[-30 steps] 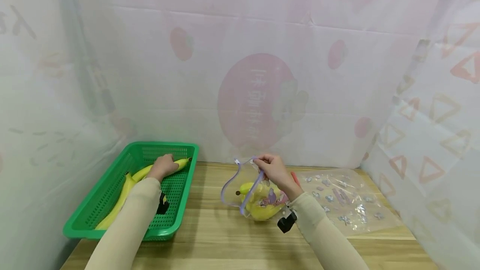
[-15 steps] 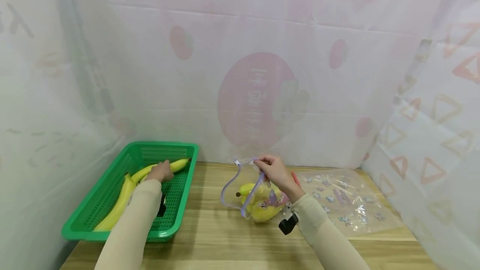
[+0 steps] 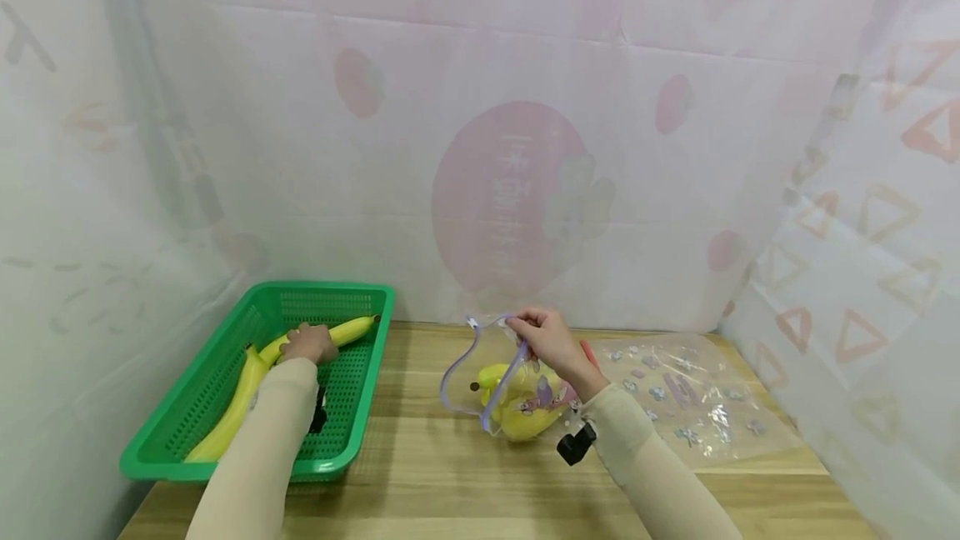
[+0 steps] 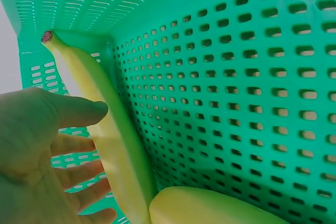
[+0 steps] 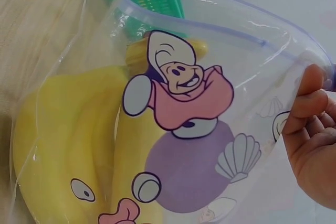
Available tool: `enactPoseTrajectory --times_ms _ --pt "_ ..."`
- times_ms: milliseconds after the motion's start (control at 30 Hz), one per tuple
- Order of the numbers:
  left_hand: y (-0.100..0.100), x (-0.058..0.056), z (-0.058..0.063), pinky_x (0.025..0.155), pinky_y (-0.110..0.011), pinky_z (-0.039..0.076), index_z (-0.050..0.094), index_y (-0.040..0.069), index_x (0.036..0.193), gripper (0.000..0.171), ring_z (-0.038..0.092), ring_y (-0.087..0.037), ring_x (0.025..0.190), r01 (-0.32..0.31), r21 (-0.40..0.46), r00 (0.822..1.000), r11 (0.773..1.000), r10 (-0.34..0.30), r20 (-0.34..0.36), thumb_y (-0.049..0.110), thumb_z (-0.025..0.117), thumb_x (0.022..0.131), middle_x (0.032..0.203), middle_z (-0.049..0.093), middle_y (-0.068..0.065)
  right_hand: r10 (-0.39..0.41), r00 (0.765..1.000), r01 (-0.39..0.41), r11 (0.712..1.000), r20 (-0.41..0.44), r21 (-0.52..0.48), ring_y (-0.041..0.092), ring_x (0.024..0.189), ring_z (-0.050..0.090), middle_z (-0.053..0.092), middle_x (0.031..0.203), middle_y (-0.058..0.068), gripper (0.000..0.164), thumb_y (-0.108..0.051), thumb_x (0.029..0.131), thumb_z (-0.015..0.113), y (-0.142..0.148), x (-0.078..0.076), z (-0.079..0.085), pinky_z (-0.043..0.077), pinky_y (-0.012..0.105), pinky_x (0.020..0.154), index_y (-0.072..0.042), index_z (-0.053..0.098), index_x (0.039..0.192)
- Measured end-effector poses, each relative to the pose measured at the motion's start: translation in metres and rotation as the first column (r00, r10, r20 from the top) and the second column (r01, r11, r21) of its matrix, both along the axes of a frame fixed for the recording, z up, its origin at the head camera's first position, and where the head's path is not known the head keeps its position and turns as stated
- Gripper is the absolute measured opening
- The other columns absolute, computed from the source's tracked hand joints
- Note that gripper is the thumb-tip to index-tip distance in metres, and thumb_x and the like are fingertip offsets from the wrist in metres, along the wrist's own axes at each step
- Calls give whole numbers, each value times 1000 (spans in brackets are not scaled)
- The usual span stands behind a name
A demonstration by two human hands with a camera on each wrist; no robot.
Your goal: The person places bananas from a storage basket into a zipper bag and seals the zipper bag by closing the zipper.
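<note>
My left hand (image 3: 310,343) is inside the green basket (image 3: 360,407), over a yellow banana (image 3: 352,331) lying along its far side. In the left wrist view the thumb lies across this banana (image 4: 118,145), while the other fingers (image 4: 79,174) are spread loosely at its edge. A second banana (image 3: 236,411) rests along the basket's left side. My right hand (image 3: 551,344) pinches the rim of a clear zip bag (image 5: 262,85) with a purple seal and cartoon print. The bag's mouth gapes toward the basket, and yellow bananas (image 5: 63,135) show inside it.
A flat clear printed bag (image 3: 697,398) lies on the wooden table (image 3: 450,490) at the right. Something red (image 3: 590,354) shows beside my right wrist. Printed cloth walls (image 3: 375,190) close off the back and both sides.
My left hand has slid leftward along the far banana, uncovering more of its right end. The right hand and the bag have stayed nearly still.
</note>
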State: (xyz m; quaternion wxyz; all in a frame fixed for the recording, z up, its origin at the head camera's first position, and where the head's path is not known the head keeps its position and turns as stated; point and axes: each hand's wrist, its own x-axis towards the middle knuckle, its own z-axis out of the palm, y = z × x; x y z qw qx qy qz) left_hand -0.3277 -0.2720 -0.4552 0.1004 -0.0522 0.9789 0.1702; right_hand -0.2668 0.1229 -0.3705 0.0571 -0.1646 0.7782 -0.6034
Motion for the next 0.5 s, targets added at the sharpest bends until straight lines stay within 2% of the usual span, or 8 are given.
enactPoseTrajectory --times_ms 167,267,367,500 --pt "-3 3 -1 83 -66 34 31 -14 136 51 34 -60 108 6 43 1000 999 -7 26 8 44 92 121 36 -42 5 1000 -5 1000 2 -13 11 44 44 56 69 21 23 -13 97 54 0 0 1 40 27 41 6 64 106" --pt "-3 3 0 83 -65 34 33 -13 135 49 34 -59 106 2 35 1000 999 -2 27 8 44 92 120 37 -42 5 1000 -5 1000 3 -16 11 44 43 53 77 33 25 -12 97 54 0 0 1 39 26 41 8 64 107" --pt "-3 4 0 77 -57 37 43 -14 126 40 41 -50 96 4 35 999 999 -6 40 6 45 91 108 45 -36 0 1000 0 1000 6 -19 11 44 43 51 82 39 26 -12 97 54 1 0 0 39 26 41 9 63 108" --pt "-5 10 0 65 -43 41 56 -10 105 22 49 -34 79 10 103 995 995 -21 100 4 47 91 87 53 -21 -2 1000 2 1000 -1 -21 11 43 43 53 75 33 25 -13 97 54 1 -2 -3 39 26 40 9 63 107"
